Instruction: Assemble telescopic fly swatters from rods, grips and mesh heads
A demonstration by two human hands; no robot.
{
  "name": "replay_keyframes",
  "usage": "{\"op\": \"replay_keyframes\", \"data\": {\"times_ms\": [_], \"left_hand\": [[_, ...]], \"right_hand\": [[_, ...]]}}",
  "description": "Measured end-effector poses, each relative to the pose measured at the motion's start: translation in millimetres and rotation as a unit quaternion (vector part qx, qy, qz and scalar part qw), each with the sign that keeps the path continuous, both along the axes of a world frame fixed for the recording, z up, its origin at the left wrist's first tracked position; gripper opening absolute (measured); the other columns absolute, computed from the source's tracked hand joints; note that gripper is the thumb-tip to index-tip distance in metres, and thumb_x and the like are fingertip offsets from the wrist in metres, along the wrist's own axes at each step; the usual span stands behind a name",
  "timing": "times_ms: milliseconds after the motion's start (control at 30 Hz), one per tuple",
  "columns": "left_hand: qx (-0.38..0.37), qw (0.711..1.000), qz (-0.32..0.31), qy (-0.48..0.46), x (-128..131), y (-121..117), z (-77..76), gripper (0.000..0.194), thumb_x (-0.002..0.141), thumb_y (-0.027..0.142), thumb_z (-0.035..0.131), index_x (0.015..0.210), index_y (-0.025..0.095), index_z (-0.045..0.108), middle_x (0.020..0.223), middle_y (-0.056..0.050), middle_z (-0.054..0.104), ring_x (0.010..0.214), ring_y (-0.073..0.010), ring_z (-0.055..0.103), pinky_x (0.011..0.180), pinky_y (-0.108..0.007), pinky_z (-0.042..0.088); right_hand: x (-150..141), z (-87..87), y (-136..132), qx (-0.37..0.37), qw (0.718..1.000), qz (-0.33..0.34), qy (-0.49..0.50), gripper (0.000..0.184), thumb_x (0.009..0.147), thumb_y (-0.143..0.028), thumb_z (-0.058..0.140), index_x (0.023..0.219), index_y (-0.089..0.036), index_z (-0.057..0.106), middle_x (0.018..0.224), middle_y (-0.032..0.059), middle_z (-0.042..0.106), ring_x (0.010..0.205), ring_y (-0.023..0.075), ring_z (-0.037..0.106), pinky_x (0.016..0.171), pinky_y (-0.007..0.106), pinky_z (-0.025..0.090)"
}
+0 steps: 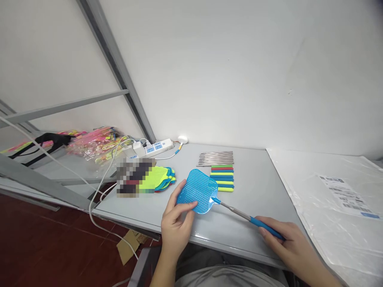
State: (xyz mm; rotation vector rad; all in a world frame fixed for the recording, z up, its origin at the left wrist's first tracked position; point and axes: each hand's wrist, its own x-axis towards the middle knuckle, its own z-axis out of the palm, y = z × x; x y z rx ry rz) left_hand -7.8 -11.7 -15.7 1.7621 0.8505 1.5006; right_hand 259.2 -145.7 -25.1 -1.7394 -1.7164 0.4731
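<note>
At a grey table (257,187), left hand (176,227) and right hand (290,247) clench a perforated plastic fly swatter (199,190).

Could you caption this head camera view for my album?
Left hand pinches a blue fly swatter's mesh head; right hand grips its handle.

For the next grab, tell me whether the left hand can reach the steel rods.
Probably yes, once it releases. The left hand holds the blue fly swatter's mesh head; the steel rods lie farther back on the table, with coloured foam sleeves in front, but their left side looks open.
</note>
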Motion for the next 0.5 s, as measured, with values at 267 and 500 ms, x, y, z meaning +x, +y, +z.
{"op": "replay_keyframes", "data": {"times_ms": [267,500], "left_hand": [[-0.208,0.908,0.054,-0.361,33.6,3.6,24.6,0.030,0.079,0.024,0.071,0.108,0.029,0.063,0.130,-0.005,0.058,0.123,-0.0228,0.053,0.093,-0.034,0.050],[-0.391,0.826,-0.034,-0.405,81.0,-13.6,21.8,0.030,0.079,0.031,0.073,0.106,0.020,0.064,0.096,-0.005,0.068,0.081,-0.0152,0.065,0.080,-0.036,0.057]], "right_hand": [[-5.4,4.7,1.1,-0.030,0.999,0.027,0.016,0.032,0.095,-0.037,0.045,0.117,-0.026,0.065,0.082,0.0017,0.072,0.079,0.0201,0.070,0.069,0.026,0.055],[-6.9,7.1,1.9,-0.037,0.998,0.036,0.043,0.031,0.096,-0.036,0.044,0.120,-0.028,0.062,0.090,0.0014,0.072,0.091,0.0202,0.068,0.076,0.027,0.054]]}}
